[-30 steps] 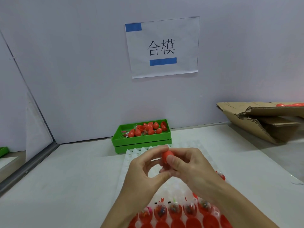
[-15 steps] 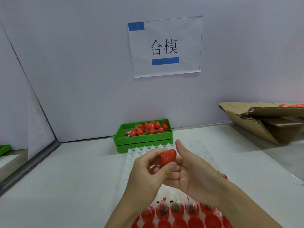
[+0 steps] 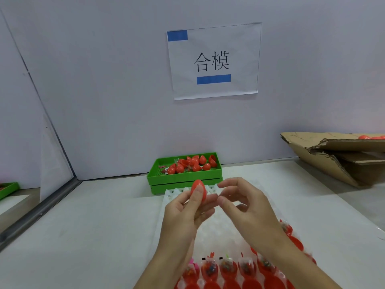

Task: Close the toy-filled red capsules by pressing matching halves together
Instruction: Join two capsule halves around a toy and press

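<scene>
left hand [image 3: 185, 211] pinches a smooth, seemingly closed red capsule [image 3: 198, 190]; right hand [image 3: 245, 205] hovers beside it, fingers loose, above the bumpy white tray [image 3: 220, 232].

Two bare forearms come up from the lower edge of the head view, each ending in a bare hand. The left hand [image 3: 185, 213] and the right hand [image 3: 245, 207] wear no gloves, and no rings, watch or bracelet show on the fingers or wrists. No sleeve reaches into view on either arm; both are uncovered as far down as the frame shows them. The fingernails that show are short and unpainted. The fingers are slim. Nothing more of the person is in view.
</scene>
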`<state>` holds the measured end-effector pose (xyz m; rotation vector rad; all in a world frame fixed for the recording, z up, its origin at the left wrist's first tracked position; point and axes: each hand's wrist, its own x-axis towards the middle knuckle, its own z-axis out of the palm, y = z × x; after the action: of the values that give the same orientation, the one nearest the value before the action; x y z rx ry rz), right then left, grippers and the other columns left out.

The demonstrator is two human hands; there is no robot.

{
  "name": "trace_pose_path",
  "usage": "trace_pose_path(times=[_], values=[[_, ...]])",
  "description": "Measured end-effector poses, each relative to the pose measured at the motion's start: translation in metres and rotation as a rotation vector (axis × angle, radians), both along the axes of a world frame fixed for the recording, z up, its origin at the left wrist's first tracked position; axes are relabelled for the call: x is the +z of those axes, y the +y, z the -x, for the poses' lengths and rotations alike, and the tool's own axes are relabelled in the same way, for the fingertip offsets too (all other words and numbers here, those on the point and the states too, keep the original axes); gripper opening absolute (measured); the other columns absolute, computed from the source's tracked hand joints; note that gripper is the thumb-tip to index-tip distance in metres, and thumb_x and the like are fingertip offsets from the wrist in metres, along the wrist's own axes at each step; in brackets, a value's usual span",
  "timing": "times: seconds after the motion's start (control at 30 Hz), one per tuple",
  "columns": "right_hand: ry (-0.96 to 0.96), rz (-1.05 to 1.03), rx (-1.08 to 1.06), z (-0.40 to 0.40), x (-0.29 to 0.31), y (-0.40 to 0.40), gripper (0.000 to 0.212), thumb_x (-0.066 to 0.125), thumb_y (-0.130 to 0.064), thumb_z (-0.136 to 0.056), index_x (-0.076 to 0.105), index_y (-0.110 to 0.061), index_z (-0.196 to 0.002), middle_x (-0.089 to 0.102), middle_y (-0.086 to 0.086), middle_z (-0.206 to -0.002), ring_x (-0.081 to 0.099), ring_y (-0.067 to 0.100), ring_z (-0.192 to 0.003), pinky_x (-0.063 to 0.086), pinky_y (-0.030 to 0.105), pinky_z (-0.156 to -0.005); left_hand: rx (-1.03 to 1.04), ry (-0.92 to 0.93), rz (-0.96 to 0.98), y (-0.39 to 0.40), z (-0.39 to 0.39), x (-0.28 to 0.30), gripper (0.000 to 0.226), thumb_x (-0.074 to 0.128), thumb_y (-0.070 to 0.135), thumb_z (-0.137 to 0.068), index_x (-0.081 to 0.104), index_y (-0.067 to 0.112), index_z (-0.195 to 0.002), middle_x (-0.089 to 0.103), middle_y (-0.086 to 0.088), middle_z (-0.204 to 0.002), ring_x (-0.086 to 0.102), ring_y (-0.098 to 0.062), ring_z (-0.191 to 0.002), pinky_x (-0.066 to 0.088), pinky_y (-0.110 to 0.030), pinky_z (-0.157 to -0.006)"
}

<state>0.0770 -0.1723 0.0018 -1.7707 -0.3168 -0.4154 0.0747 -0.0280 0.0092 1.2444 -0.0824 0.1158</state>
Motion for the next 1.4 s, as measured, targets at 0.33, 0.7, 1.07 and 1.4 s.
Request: trace_pose_path(times=[0.33,0.7,1.07,1.4], values=[[-0.174,0.242,-0.005,0.003,-0.002,0.005,0.059,0.084,-0.024,-0.078,0.057,-0.043,-0.127,0.059,-0.033,-0.119,0.055,-0.002,-0.117,0.046,0.015,-0.088,-0.208,0.184,0.216,0.0,0.004,0.004,0.054,0.058,0.043,-0.082,0.066,-0.008,-0.097,0.07,-0.033,-0.097,0.072,-0.044,-0.087,0.062,-0.04,-0.071],[-0.215,0.001,0.016,0.0,0.002,0.001,0.04,0.078,-0.01,-0.079,0.068,-0.026,-0.115,0.074,-0.013,-0.101,0.07,0.007,-0.098,0.055,0.017,-0.083,-0.055,-0.167,-0.326,0.003,0.004,0.002,0.059,0.076,0.064,-0.071,0.065,0.024,-0.112,0.074,0.004,-0.104,0.071,-0.016,-0.098,0.06,-0.032,-0.077],[0.14,-0.415,0.356,-0.008,-0.009,0.006,0.062,0.085,-0.066,-0.06,0.08,-0.022,-0.103,0.076,0.015,-0.098,0.073,0.031,-0.101,0.058,0.029,-0.087,0.066,-0.49,-0.61,0.011,0.002,-0.003,0.043,0.076,0.006,-0.083,0.072,0.038,-0.111,0.07,0.023,-0.113,0.063,0.002,-0.111,0.053,-0.016,-0.088],[0.455,-0.753,0.557,-0.001,0.001,0.006,0.037,0.056,-0.024,-0.091,0.075,0.005,-0.1,0.069,0.026,-0.103,0.07,0.033,-0.106,0.058,0.03,-0.086,0.073,-0.53,-0.678,0.012,0.004,-0.003,0.043,0.073,0.006,-0.083,0.069,0.032,-0.117,0.071,0.018,-0.109,0.063,-0.006,-0.109,0.053,-0.025,-0.091]])
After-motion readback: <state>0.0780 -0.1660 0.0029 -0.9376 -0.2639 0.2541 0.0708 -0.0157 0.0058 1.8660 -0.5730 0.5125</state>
